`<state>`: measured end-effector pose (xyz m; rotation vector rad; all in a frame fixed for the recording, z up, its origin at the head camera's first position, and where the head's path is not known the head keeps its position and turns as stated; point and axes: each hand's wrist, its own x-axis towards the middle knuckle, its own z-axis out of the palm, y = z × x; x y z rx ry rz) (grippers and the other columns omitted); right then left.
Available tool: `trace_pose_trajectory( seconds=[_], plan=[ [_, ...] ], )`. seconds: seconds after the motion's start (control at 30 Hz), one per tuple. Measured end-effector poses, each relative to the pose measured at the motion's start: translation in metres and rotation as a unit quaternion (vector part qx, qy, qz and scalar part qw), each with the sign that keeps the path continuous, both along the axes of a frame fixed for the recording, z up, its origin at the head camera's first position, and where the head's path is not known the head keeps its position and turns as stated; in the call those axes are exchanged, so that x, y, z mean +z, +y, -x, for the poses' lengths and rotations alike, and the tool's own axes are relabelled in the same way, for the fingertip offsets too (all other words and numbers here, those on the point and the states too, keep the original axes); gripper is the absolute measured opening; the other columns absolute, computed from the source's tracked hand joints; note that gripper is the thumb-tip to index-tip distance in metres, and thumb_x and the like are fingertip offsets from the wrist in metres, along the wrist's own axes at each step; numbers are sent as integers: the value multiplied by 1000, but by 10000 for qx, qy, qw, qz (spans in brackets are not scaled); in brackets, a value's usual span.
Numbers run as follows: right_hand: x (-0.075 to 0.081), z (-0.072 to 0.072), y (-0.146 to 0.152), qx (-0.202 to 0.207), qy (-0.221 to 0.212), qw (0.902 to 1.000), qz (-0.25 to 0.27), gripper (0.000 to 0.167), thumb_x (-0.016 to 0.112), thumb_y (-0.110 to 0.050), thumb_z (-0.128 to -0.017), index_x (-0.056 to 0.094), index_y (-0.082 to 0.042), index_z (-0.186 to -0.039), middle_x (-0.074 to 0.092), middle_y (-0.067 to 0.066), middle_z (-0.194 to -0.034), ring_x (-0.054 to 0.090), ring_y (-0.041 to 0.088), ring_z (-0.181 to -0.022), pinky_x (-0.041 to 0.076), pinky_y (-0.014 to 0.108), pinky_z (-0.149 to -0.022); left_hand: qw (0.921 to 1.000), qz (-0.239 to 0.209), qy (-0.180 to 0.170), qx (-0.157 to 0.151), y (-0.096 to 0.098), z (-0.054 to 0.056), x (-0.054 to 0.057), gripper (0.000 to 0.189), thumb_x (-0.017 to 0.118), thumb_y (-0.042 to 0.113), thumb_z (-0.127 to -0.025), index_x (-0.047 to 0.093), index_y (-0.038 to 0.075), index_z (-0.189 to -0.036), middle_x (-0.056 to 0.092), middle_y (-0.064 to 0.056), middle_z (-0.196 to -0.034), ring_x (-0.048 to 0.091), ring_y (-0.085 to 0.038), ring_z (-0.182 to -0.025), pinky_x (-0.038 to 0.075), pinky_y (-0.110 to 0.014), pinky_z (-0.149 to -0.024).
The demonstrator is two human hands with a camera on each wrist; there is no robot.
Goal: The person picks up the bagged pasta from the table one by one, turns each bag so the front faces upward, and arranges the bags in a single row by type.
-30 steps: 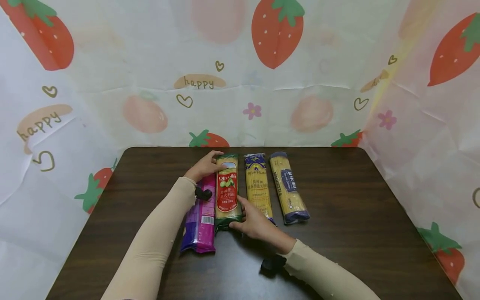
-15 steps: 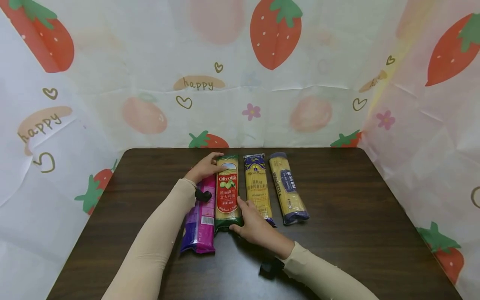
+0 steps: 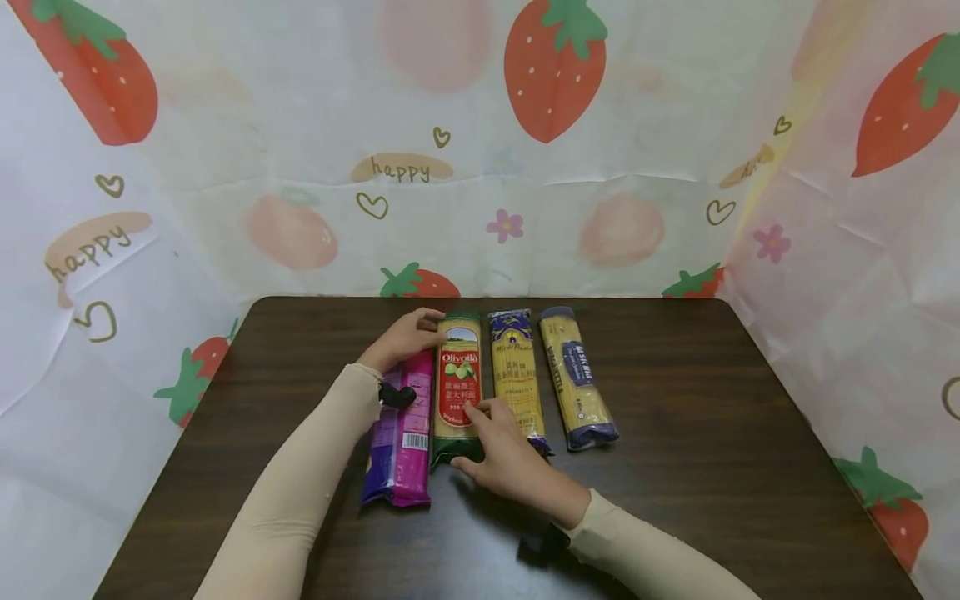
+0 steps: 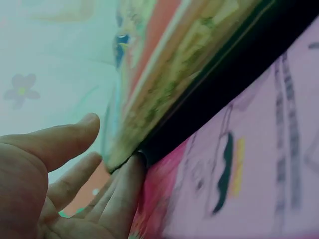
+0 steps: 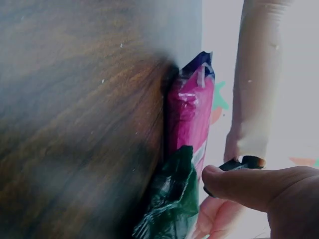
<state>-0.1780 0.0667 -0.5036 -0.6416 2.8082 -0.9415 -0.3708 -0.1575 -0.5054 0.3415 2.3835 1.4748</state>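
Note:
A green-ended spaghetti pack (image 3: 456, 423) with a red label lies on the table. My left hand (image 3: 403, 338) is at its upper left corner; in the left wrist view the thumb stands off and the straight fingers (image 4: 122, 191) touch the pack's edge. My right hand (image 3: 504, 450) is by its lower right corner, fingertips overlapping the label and the thumb near the green end (image 5: 174, 199). Directly left, partly under my left wrist, lies a pink and purple pack (image 3: 412, 417).
Right of the green-ended pack lie a yellow spaghetti pack (image 3: 514, 375) with a purple top and a slanting spaghetti pack (image 3: 573, 375) with blue ends. The dark wood table (image 3: 690, 467) meets a strawberry-printed cloth (image 3: 630, 167) behind.
My left hand has shifted slightly left. The right fingers have come away from the green-ended pack's side and now overlap its front. That pack has moved very slightly right.

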Motion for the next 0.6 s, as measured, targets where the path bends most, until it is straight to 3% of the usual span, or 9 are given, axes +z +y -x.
trace_pose_trajectory(
  seconds=[0.17,0.3,0.4,0.6],
  plan=[
    [4,-5,-6,320,307,9989,-140,74,86,-36,-95,56,-4,-155,53,13,-149,48,31,-134,50,51,-109,9993,-121,356,8,-14,-3,6,50,63,11,-110,48,-4,-156,54,-31,-150,62,-46,-131,53,-53,-110],
    [7,-7,-11,583,321,9977,-155,75,85,-39,-95,56,-6,-156,58,9,-141,51,25,-125,52,45,-103,9951,414,892,141,-29,-5,5,45,65,11,-109,55,-3,-151,62,-28,-143,64,-43,-129,53,-54,-107],
    [7,-8,-15,748,262,9967,-154,77,85,-41,-95,55,-7,-157,59,6,-137,51,21,-124,53,41,-103,9913,723,1069,264,-40,-7,2,44,67,12,-108,59,-2,-149,63,-27,-143,60,-43,-131,51,-57,-107],
    [5,-8,-23,1144,252,9929,-205,82,84,-48,-94,52,-12,-160,56,6,-151,50,23,-140,48,46,-115,9806,1393,1323,396,-58,-13,-4,51,71,24,-106,59,-1,-149,54,-28,-154,44,-51,-143,37,-66,-117]
  ],
)
